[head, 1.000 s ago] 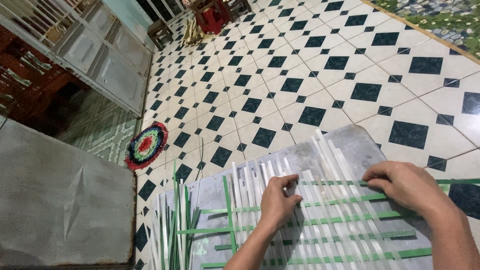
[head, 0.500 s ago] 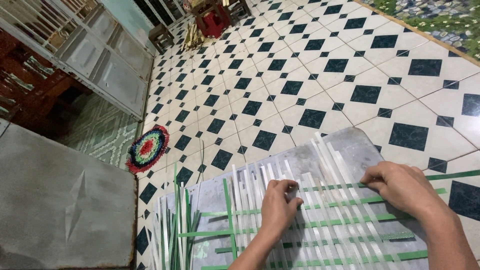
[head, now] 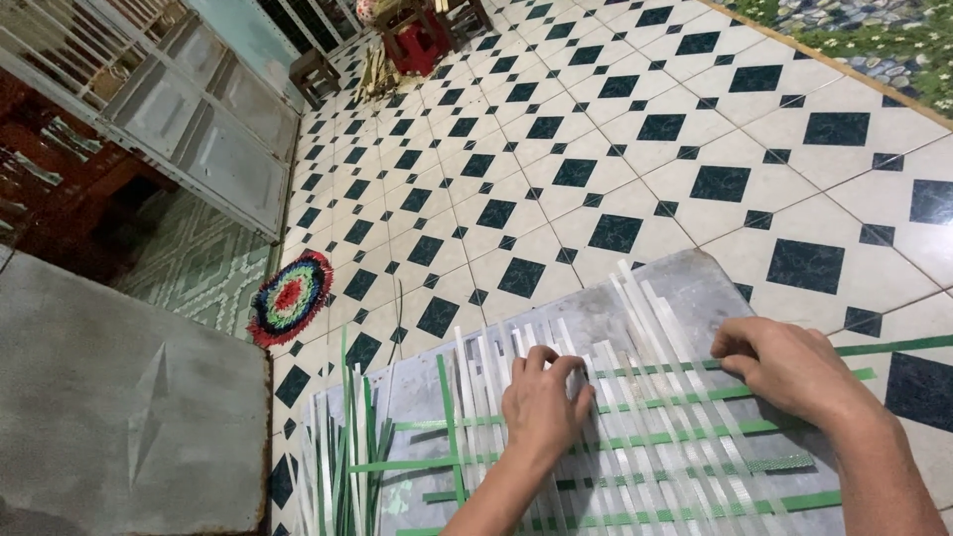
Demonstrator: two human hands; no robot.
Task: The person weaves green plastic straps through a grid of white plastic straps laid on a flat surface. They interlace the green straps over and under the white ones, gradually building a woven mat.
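- Strips, white [head: 645, 328] and green [head: 685, 397], are woven into a flat mat lying on a grey metal sheet [head: 586, 308] on the tiled floor [head: 635, 129].
- White strips run away from the person, with their free ends fanning out over the sheet's far part; green strips cross them from side to side.
- Left hand [head: 541, 402] lies palm down on the weave near its middle, fingers [head: 561, 365] bent and pressing on white strips; whether it pinches one I cannot tell.
- Right hand [head: 784, 362] lies on the weave's right part, fingers curled with the tips together at a green strip where it crosses the white ones; it looks like a pinch, though the grip itself is hidden.
- The two hands are well apart, with several white strips between them.
- Green strip ends stick out past the sheet's right edge onto the tiles.
- Loose strips [head: 347, 457], green and white, lie bundled at the sheet's left edge.
- A round, multicoloured rug [head: 290, 298] lies on the tiles beyond the sheet, to the left.
- A grey metal gate [head: 199, 129] stands along the left side.
- A red stool [head: 422, 45] stands at the far end of the floor.
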